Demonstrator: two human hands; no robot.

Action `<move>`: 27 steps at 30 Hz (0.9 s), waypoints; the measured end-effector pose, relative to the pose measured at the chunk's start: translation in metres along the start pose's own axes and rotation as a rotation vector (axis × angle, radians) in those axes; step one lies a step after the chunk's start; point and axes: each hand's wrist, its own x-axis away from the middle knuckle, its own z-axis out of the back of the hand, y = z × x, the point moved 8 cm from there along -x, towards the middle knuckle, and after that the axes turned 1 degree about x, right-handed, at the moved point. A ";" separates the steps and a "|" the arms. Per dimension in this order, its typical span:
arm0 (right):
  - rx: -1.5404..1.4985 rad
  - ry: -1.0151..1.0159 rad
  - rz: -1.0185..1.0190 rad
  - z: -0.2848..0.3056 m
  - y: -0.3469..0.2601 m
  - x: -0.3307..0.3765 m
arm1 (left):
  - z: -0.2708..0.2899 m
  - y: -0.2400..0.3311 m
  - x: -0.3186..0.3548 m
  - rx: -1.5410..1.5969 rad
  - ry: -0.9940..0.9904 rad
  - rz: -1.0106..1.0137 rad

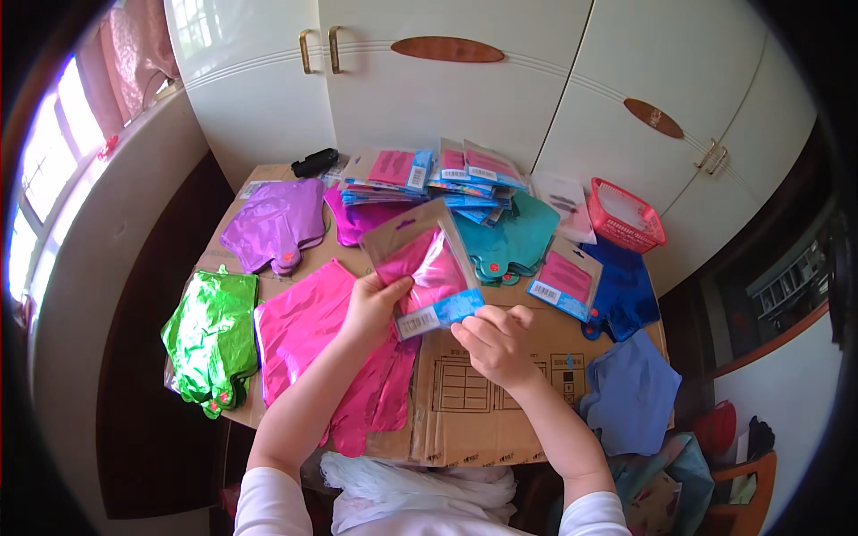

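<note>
Tilted over the middle of the table is a clear packet [435, 268] with folded pink foil in it and a blue, barcoded strip along its lower edge. My left hand [374, 302] grips its left side, thumb across the front. At the packet's lower right corner, the curled fingers of my right hand [494, 342] pinch the edge. Beneath my left forearm lies a spread of flat pink foil balloons [304, 313]. A similar filled packet [566, 279] rests on the cardboard to the right of my hands.
Stacked packets [384, 170] stand at the back. Flat foil pieces lie around: purple [273, 223], green [214, 330], teal [518, 237], dark blue [626, 286] and pale blue [630, 389]. A pink basket [626, 219] sits back right, a black object [315, 163] back left. White cabinets [447, 98] rise behind.
</note>
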 end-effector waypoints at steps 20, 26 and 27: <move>0.011 -0.132 -0.177 -0.016 -0.010 -0.011 | -0.020 0.000 0.014 -0.134 -0.101 -0.037; 0.021 -0.122 -0.120 -0.013 -0.018 -0.006 | -0.015 -0.010 0.007 -0.085 -0.073 0.036; 0.012 -0.139 -0.112 -0.013 -0.019 -0.005 | -0.013 -0.015 0.006 -0.114 -0.052 0.066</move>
